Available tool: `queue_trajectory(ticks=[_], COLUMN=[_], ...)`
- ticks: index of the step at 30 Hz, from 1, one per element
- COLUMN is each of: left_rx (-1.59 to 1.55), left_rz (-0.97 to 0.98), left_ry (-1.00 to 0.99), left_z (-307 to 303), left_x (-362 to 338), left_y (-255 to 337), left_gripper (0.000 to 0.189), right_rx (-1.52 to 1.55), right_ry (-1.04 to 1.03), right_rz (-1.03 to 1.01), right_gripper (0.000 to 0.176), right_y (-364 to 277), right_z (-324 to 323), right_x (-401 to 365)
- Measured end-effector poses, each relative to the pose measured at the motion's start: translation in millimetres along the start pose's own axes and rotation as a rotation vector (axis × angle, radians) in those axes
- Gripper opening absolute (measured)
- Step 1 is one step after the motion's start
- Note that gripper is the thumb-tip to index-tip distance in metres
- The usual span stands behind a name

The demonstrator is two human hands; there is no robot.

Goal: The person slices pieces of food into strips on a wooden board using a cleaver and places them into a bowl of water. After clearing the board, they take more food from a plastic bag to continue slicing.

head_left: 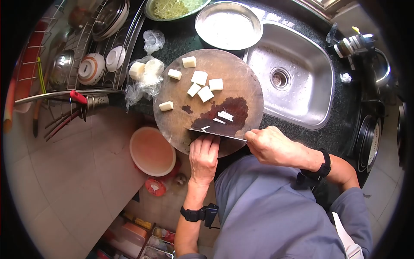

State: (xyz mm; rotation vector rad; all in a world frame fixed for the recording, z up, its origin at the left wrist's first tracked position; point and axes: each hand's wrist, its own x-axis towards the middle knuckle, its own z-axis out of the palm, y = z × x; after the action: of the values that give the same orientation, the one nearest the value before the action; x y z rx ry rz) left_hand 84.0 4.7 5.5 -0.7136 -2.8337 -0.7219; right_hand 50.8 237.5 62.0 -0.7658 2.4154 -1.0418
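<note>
My right hand (272,145) is closed around the handle end of a knife (226,135). Its blade, seen nearly edge-on, crosses the near part of a round wooden chopping board (172,134). My left hand (204,157) lies against the near side of the blade, fingers bent and pressed together; whatever is beneath the fingertips is hidden. Just beyond the blade, thin white strips (225,115) rest on a dark wet patch. Several pale vegetable blocks (199,77) are spread over the far half of the board, with one block (166,106) at its left side.
A steel sink (297,103) is right of the board. Behind stand a metal basin (228,26) and a bowl of pale shreds (176,8). Plastic bags (146,77) lie at the left, beside a dish rack (113,82). A pale round basin (152,152) sits lower, left of the board.
</note>
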Motion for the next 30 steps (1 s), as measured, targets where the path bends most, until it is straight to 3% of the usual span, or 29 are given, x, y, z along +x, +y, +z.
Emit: queue_trajectory(ticks=[7,17,25,30], left_rx=[-0.004,-0.081,-0.004,-0.016], left_rz=[-0.096,-0.100,-0.054,-0.086], left_ry=[0.056,0.180,0.209,0.189], left_z=[5,19,24,23], left_x=[-4,5,-1,-3], left_y=[3,1,2,3], left_gripper=[0.031,0.031,0.025,0.023], right_rx=[0.010,0.066,-0.140,-0.199], right_ry=[0.121,0.151,-0.050,-0.071], right_rz=[0.113,0.064,0.015,0.010], right_gripper=[0.009,0.009,0.014,0.019], right_y=[13,4,-3,-4], right_z=[-4,-7,-11,-8], right_x=[-20,-23,-27,-29])
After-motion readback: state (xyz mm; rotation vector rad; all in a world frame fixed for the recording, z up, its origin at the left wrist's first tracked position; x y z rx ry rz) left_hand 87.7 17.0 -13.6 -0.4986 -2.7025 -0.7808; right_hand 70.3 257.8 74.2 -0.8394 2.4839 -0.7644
